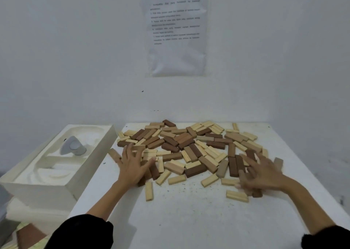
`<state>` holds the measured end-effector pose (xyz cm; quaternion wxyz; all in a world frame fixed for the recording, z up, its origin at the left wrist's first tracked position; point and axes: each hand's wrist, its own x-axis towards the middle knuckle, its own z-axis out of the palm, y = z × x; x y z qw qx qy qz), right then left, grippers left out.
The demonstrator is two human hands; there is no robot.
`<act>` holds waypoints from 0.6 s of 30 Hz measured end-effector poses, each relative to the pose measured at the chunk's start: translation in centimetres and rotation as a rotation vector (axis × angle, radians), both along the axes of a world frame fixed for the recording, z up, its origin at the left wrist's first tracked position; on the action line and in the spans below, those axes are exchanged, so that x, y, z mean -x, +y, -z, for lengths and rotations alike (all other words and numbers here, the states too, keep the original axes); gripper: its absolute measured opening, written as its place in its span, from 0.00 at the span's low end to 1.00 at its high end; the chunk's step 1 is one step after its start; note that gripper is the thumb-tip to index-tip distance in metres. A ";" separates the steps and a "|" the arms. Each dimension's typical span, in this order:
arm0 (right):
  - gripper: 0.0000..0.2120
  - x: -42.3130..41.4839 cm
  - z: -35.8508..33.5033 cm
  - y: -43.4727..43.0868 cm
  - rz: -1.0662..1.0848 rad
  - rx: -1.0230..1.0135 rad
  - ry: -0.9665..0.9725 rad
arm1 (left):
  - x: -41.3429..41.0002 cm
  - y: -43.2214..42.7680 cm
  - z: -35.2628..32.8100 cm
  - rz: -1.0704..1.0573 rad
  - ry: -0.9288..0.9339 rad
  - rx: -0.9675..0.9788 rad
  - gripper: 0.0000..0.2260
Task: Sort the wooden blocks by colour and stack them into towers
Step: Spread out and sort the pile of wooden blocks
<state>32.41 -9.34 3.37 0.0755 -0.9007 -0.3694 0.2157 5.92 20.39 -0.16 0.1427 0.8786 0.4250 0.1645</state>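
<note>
The blocks [181,148] lie in one loose heap across the far half of the table [189,220], with pale, tan and dark brown pieces all mixed together and some lying over others. No tower stands anywhere, so I judge the sorting has barely begun.

The left hand [132,166] lies flat at the heap's 8 o'clock edge, fingers splayed wide on top of several pieces and gripping none. The right hand [265,173] is at 4 o'clock and blurred. Its fingers look stretched out over the dark pieces there, and I see nothing pinched in it. With one hand spread on each flank, the person looks to be raking or spreading the heap so that the colours can be picked apart, rather than choosing a single piece.

A few pale blocks lie alone toward 6 o'clock, just clear of the heap. The bare tabletop nearer the person seems the natural ground for towers.

At the table's 9 o'clock sits a white moulded box [37,190] with a grey gadget [73,146] lying in its hollow. It stands just beside the table edge, so a block swept left could slide toward it. One tan piece already sits close to that edge. At 12 o'clock a printed sheet [176,30] hangs on the wall, too faint to read. The tangle itself is the chief obstacle, since buried pieces hide under others.
</note>
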 end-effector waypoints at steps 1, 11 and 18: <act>0.64 0.6 0.4 -0.1 -0.019 0.050 -0.017 | -0.5 0.0 0.1 0.002 -0.001 -0.031 0.45; 0.39 0.8 2.2 -0.9 0.184 -0.214 -0.203 | -5.5 -2.0 0.7 0.138 0.118 -0.097 0.45; 0.31 1.0 2.3 0.8 0.258 -0.241 -0.258 | -5.5 -2.1 0.7 0.135 0.156 -0.037 0.47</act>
